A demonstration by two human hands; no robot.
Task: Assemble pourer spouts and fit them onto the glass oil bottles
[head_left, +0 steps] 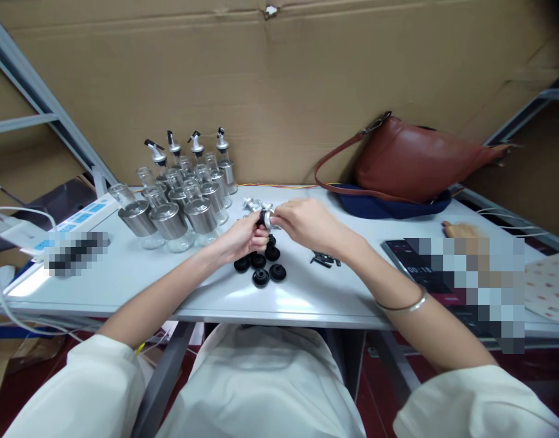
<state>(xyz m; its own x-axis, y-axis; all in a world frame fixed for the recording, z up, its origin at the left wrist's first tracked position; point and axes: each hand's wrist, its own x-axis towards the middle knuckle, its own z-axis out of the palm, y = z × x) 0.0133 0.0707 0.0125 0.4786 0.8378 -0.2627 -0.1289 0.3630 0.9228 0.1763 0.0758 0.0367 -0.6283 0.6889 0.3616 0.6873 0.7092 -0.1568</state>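
My left hand [245, 236] is closed around the black end of a bottle pourer [267, 219], held just above the table. Fingertips of my right hand [306, 222] pinch the silver part of the same pourer, covering much of it. Several round black stoppers [277, 272] lie below my left hand. Behind the hands is a small pile of silver spout parts [256, 204]. Small black levers [325, 260] rest on the table under my right wrist.
Glass bottles with steel sleeves [199, 216] stand close together at the left, several topped with pourers. A power strip [85, 216] lies farther left. To the right are a brown bag [411, 161] on dark blue cloth [374, 207] and a phone [407, 258]. Cardboard closes off the back.
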